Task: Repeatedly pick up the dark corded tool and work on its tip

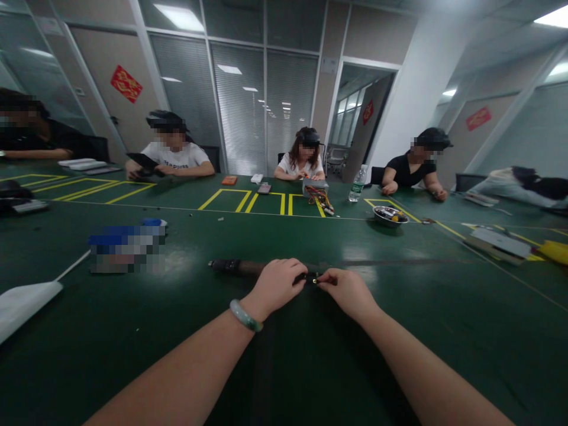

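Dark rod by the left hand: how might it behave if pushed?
The dark rod looks long and straight, so it is probably stiff. Its slim, seemingly rounded outline suggests it could roll. The left hand hides part of it, so balance is uncertain.

Ceiling lights (554,16) shine over an office where a long green table (444,319), marked with yellow lines (283,204), stretches before a glass partition (290,29) backed by slatted blinds (242,118). At left, a red paper sign (126,84) hangs on a beige door (95,65). Right of center, a darker door (377,142) stands open beside a white column (426,77), with an office chair (336,157) visible beyond the doorway.
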Motion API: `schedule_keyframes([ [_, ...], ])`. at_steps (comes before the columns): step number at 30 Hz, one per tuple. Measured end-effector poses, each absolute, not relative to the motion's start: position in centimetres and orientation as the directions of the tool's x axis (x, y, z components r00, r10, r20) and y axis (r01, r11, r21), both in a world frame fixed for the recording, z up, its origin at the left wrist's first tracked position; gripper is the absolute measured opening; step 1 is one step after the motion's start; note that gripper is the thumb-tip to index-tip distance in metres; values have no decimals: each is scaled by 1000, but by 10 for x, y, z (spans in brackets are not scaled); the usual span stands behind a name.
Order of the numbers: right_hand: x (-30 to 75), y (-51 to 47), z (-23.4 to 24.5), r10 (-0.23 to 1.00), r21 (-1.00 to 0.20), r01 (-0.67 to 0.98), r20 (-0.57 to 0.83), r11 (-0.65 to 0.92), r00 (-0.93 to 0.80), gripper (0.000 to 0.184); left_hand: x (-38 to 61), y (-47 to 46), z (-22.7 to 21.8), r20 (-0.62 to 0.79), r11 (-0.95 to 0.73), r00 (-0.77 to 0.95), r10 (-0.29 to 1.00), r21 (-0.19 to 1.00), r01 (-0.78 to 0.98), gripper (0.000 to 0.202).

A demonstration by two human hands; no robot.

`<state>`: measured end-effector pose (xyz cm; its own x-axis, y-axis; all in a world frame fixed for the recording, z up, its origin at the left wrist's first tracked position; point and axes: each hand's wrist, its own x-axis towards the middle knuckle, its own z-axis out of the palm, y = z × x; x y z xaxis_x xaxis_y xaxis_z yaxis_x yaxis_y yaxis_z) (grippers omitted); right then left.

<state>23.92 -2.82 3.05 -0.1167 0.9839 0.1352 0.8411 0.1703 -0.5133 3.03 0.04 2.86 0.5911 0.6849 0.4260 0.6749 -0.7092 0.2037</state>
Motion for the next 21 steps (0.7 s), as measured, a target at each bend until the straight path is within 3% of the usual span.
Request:
schedule_keyframes([
  [9, 238, -20, 16, 908, -399, 848, 368, 349, -200, 12, 33, 4, 25, 439, -710, 589, 678, 187, 678, 19],
  [21, 236, -25, 17, 870, -290, 860, 399, 420, -290, 11, 33, 5, 25, 427, -707, 595, 681, 171, 686, 23],
])
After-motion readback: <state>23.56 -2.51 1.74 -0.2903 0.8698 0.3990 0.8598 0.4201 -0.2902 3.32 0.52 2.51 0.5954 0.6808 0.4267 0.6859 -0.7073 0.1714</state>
